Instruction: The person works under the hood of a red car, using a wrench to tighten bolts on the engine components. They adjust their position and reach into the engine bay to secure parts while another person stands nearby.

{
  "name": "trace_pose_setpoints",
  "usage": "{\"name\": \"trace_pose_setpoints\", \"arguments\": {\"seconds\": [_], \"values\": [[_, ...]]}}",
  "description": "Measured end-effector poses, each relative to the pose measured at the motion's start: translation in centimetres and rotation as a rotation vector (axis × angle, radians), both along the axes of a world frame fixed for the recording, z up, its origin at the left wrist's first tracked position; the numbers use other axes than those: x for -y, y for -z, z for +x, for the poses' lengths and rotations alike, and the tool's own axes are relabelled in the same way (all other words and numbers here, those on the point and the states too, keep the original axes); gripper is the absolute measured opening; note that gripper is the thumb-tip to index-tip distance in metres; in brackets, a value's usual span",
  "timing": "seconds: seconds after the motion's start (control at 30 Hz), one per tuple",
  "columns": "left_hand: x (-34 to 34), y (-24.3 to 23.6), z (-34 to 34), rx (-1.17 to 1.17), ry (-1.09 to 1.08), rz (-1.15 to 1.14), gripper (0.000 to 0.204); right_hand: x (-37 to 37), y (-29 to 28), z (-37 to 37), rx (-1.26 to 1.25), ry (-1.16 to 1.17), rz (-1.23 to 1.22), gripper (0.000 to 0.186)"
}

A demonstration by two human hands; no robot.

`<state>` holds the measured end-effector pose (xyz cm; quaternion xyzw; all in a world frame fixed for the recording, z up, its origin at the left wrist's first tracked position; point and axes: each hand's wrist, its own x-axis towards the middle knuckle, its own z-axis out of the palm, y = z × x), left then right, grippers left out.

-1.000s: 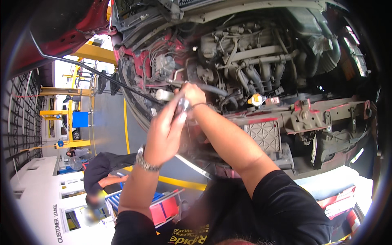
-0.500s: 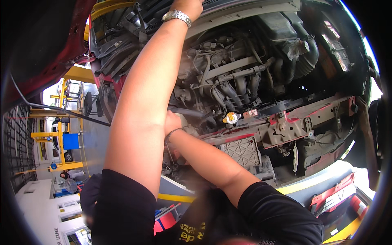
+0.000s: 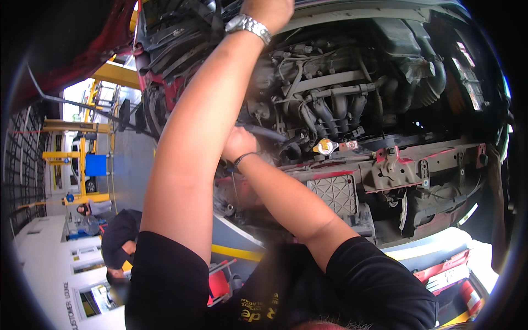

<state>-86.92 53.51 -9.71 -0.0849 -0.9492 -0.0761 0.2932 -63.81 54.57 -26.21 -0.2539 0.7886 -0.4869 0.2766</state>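
Note:
My left arm stretches up across the open engine bay, a metal-band watch (image 3: 247, 26) on its wrist. My left hand (image 3: 270, 12) is at the top edge beside the rear of the bay; its fingers are cut off. Below it, my right hand (image 3: 241, 144) reaches in from the lower right, partly behind my left forearm. Its visible fingers are curled, and whatever they hold is hidden. It is near a dark hose (image 3: 267, 133) left of the engine (image 3: 324, 93). A yellow-and-white radiator cap (image 3: 325, 147) sits to its right on the front of the bay.
A red front crossmember (image 3: 401, 168) with brackets runs along the car's front. The raised hood (image 3: 82, 66) and its prop rod (image 3: 82, 103) are at left. Behind are yellow lifts (image 3: 82, 170), a blue box (image 3: 95, 165) and a bending person (image 3: 118, 242). A red frame (image 3: 218, 286) stands below.
The view has shifted, so the engine bay appears farther right. My right hand shows more beside my left forearm. The bending person at lower left has come further into view.

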Motion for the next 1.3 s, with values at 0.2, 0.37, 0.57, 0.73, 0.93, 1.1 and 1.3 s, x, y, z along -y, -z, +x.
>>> {"name": "trace_pose_setpoints", "arguments": {"seconds": [0.2, 0.37, 0.57, 0.73, 0.93, 1.1, 1.3], "values": [[-12.1, -2.0, 26.3, 0.375, 0.886, 0.84, 0.039, 0.7, 0.1, 0.1, 0.017, 0.023, 0.046, 0.043], [-13.5, -5.1, 35.6, 0.583, 0.74, 1.064, 0.047, 1.4, 0.6, 0.1, -0.019, 0.026, 0.087, 0.047], [-11.5, -7.0, 41.6, 0.906, 0.524, 0.965, 0.028, 1.6, 0.5, -0.2, -0.074, 0.003, 0.1, 0.05], [-7.1, -1.6, 45.1, 0.522, -0.306, 0.509, 0.018, 1.3, 0.1, 0.0, -0.02, 0.069, 0.046, 0.05], [-3.2, 11.8, 47.9, 0.596, -0.531, 0.234, 0.034, 0.9, -0.3, -0.1, 0.047, 0.058, 0.071, 0.046], [-1.5, 13.6, 48.4, 0.592, -0.423, -0.016, 0.03, 0.6, -0.2, -0.3, 0.038, 0.055, 0.028, 0.046], [0.4, 14.0, 47.9, 0.671, -0.324, -0.228, 0.027, 1.0, 0.3, -0.3, 0.029, 0.082, 0.011, 0.045]]}}
